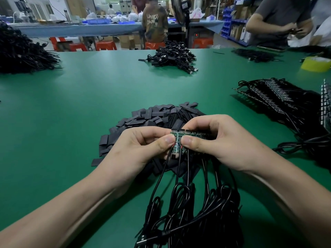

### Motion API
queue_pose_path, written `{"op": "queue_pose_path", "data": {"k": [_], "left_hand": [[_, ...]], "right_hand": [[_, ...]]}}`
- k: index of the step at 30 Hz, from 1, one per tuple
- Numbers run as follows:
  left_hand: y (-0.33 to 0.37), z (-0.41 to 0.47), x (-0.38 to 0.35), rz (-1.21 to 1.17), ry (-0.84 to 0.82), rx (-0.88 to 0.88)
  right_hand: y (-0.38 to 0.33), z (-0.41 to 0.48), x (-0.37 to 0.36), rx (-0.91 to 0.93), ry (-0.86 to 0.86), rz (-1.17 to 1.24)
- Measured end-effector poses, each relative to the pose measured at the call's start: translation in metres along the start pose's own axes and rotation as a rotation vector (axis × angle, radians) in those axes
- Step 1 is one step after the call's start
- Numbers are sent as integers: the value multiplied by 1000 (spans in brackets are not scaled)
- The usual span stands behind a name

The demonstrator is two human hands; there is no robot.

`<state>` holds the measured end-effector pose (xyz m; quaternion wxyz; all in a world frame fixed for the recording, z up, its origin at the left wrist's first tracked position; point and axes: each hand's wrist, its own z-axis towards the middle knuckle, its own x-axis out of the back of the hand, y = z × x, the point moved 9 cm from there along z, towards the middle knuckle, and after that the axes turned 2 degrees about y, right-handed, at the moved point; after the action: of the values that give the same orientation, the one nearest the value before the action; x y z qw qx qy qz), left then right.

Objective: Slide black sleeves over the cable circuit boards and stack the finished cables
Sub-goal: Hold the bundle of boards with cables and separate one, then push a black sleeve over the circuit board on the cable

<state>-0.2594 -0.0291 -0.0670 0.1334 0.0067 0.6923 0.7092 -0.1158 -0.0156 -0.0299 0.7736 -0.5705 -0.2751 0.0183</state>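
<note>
Together, our left hand point(141, 149) and right hand point(223, 142) pinch the circuit boards point(191, 134).
The row sits above the sleeves point(154, 115), long axis left-right, cables point(188, 208) trailing toward us.

Both hands point(141, 145) point(223, 142) pinching green circuit boards point(189, 134) above black sleeves point(148, 117), cables point(188, 212) dangling.

The person's left hand point(141, 145) and right hand point(220, 142) are bare. The left forearm point(71, 203) and the right forearm point(286, 199) are likewise bare along the whole length that shows. The left thumbnail point(169, 139) and the right thumbnail point(187, 140) are cut short, rounded and faintly glossy.
</note>
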Motion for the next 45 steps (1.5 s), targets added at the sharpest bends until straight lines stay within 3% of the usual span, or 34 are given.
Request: {"op": "queue_pose_path", "data": {"k": [9, 16, 21, 24, 26, 29, 31, 35, 37, 42, 45], "left_hand": [[7, 7, 19, -14, 103, -25], [29, 7, 30, -7, 130, -172], [40, 1, 29, 159, 170, -267], [44, 0, 28, 210, 175, -293], [45, 1, 27, 217, 179, -306], [45, 1, 28, 209, 190, -332], [47, 1, 30, 236, 207, -362], [55, 1, 29, 410, 202, -451], [58, 1, 31, 589, 227, -496], [55, 4, 28, 1354, 190, -500], [51, 6, 30, 1521, 166, -432]], "right_hand": [[0, -3, 18, -40, -25, 18], [18, -11, 42, -210, -123, -292], [37, -26, 58, -419, -255, -477], [44, -25, 68, -455, -199, -779], [23, -15, 64, -296, -59, -886], [-17, -2, 35, -41, 121, -619], [-24, 5, 6, -3, 77, -369], [-19, 8, -28, -8, 57, -145], [-16, 6, -28, -26, 93, 44], [-41, 1, 5, 15, 235, 585], [-71, -2, 45, 164, 323, 705]]}}
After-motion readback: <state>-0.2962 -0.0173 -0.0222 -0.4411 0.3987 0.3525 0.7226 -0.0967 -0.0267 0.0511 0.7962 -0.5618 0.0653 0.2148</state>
